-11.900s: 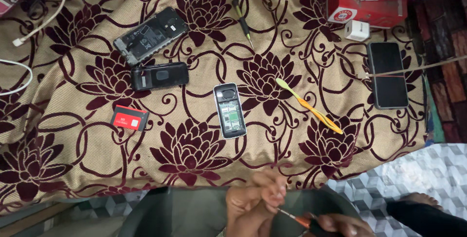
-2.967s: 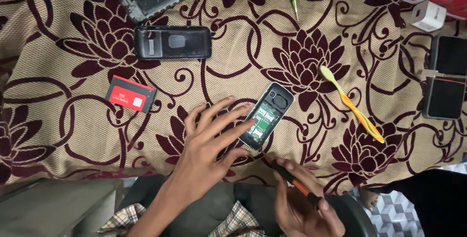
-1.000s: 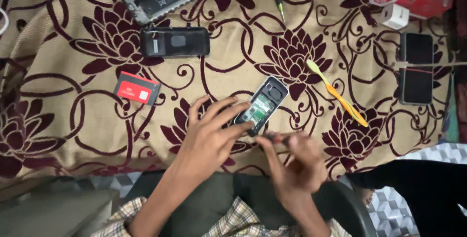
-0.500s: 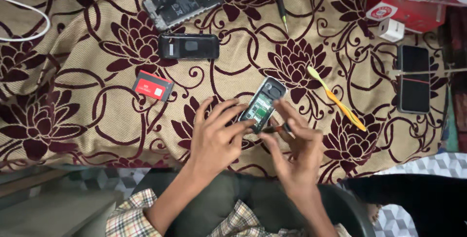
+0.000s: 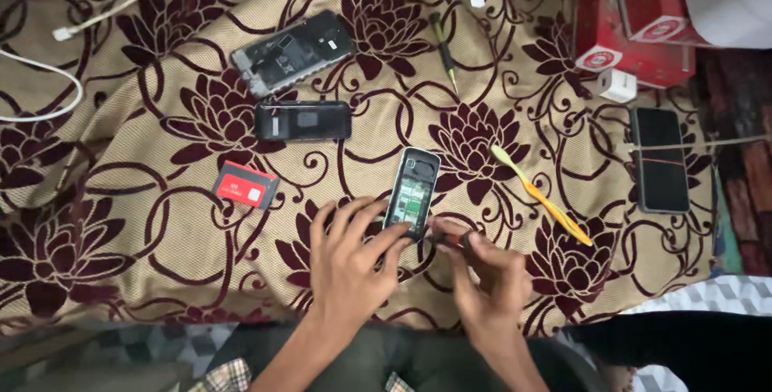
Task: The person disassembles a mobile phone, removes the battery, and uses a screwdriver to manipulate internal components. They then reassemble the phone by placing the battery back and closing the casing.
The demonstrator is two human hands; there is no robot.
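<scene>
A floral-patterned cloth [image 5: 145, 223] in tan and maroon covers the surface. On it lie an opened phone chassis [image 5: 291, 52], a black phone casing [image 5: 304, 121] just below it, a red card [image 5: 246, 185], a green-handled screwdriver [image 5: 445, 48], a yellow pry tool [image 5: 540, 193], a black smartphone [image 5: 659, 160], a white charger cube [image 5: 617, 85], a red box [image 5: 635, 22] and white cables [image 5: 48, 78].

Informal phone-repair spot in a home: a floral cloth [image 5: 161, 263] carries an opened phone chassis [image 5: 291, 52], small screwdriver [image 5: 445, 50] and yellow pry tool [image 5: 540, 203]; red boxes [image 5: 635, 22] occupy its far right corner.
</scene>
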